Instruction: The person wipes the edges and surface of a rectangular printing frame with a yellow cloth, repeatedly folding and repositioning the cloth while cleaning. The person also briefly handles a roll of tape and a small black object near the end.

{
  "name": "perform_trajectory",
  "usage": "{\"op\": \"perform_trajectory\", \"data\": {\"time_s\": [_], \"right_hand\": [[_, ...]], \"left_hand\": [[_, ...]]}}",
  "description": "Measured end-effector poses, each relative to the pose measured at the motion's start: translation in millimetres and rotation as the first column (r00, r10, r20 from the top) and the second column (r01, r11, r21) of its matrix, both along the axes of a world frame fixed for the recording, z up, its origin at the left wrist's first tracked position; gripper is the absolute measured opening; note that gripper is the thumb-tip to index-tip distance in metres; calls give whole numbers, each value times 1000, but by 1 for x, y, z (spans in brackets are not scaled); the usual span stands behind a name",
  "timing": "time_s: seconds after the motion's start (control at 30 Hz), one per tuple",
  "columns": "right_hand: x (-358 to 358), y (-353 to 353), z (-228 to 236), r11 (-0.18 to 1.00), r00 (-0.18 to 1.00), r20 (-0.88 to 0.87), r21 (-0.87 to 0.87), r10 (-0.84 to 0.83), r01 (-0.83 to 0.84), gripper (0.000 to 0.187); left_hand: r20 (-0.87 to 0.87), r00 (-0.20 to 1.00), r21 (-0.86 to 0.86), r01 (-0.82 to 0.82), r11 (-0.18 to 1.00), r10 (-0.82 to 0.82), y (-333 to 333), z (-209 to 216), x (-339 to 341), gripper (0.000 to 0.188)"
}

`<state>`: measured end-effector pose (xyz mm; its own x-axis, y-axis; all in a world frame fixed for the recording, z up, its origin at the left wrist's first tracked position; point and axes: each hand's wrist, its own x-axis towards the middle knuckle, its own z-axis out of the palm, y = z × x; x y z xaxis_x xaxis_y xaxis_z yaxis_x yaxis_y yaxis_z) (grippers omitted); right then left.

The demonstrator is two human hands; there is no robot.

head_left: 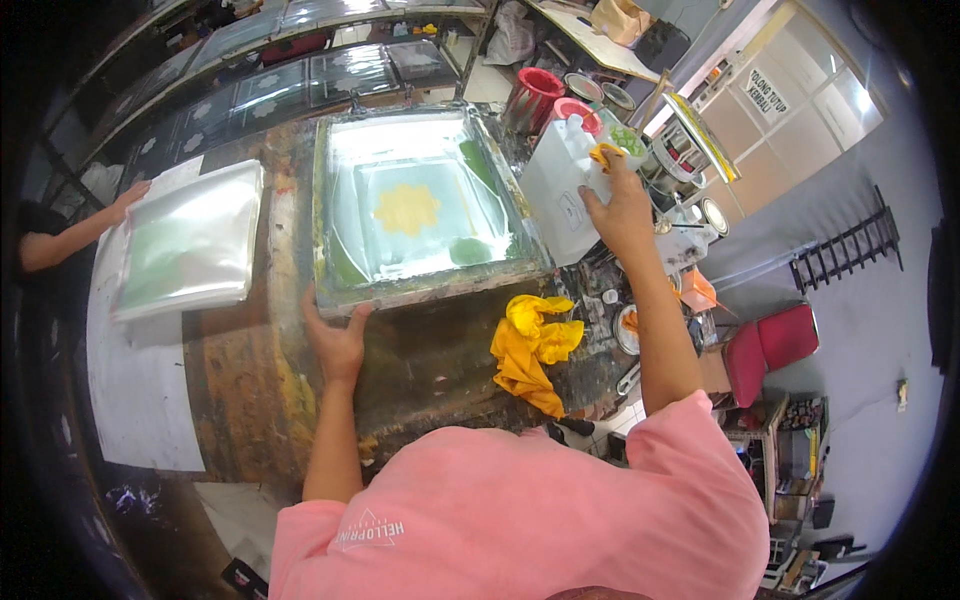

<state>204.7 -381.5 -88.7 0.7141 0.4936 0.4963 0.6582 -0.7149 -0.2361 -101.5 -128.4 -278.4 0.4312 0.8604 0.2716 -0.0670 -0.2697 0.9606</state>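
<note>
A framed printing screen (430,288) lies on the worn table in front of me, with a yellow flower-like shape in its mesh and green patches near its edges. My left hand (338,340) grips the near left corner of its frame, thumb on the front edge. Stretched forward to the right, my right hand (625,205) has a small orange-yellow cloth (604,156) at its curled fingertips. It is beside a white plastic jerrycan (560,190) right of the screen. A crumpled yellow cloth (535,350) lies nearer to me.
Left of the screen, a stack of clear plastic sheets (195,240) rests on white paper (140,390), and another person's hand (132,195) touches its far edge. Red tubs (533,100) and paint cans (680,155) crowd the right side. A red chair (770,345) stands farther right.
</note>
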Motion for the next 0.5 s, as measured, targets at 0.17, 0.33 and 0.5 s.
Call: {"op": "perform_trajectory", "data": {"time_s": [0.17, 0.33, 0.5], "right_hand": [[-34, -21, 70, 966, 996, 79, 258, -48, 26, 61], [-32, -111, 113, 469, 995, 81, 878, 55, -98, 50], [-28, -209, 106, -241, 972, 197, 957, 128, -162, 45]], "left_hand": [[-26, 999, 46, -34, 998, 35, 2, -2, -3, 86], [-19, 1000, -17, -7, 1000, 7, 3, -5, -3, 88], [35, 999, -117, 43, 992, -39, 3, -8, -2, 85]]}}
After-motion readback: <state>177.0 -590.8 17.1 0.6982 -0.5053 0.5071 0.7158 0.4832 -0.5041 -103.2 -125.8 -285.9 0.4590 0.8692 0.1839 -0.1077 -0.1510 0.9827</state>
